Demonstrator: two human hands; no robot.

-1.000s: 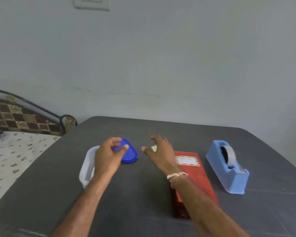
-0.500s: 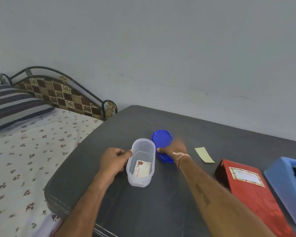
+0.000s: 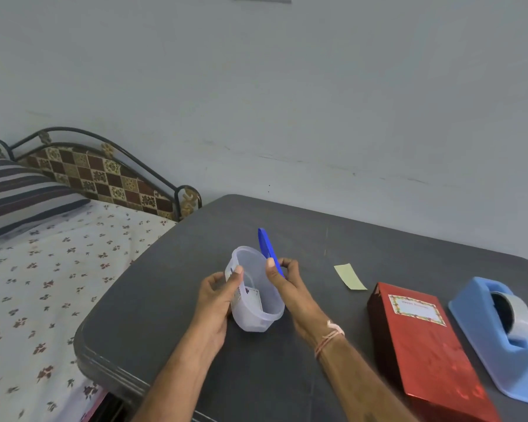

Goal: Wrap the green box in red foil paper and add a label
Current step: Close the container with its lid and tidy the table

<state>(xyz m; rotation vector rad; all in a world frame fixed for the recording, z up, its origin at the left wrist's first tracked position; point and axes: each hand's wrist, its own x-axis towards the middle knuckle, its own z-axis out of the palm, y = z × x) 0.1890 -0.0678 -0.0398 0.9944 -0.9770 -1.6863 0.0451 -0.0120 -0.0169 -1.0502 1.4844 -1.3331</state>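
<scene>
Tub (image 3: 256,315) | label cards (image 3: 252,300) inside | left hand (image 3: 215,300) grips | right hand (image 3: 291,289) pinches lid (image 3: 266,243)

The box (image 3: 424,354) lies flat on the dark grey counter (image 3: 180,345), at the right. It is fully wrapped in shiny red foil paper, its long side running away toward the wall. A white label (image 3: 416,309) with a coloured patterned border sits on its top face near the far end; the print is too blurred to read. Well to its left, the left grip (image 3: 217,300) holds a tilted clear plastic container (image 3: 269,303) with a similar label card inside. The right grip (image 3: 290,290) pinches its blue lid (image 3: 265,243), which stands on edge at the rim.
</scene>
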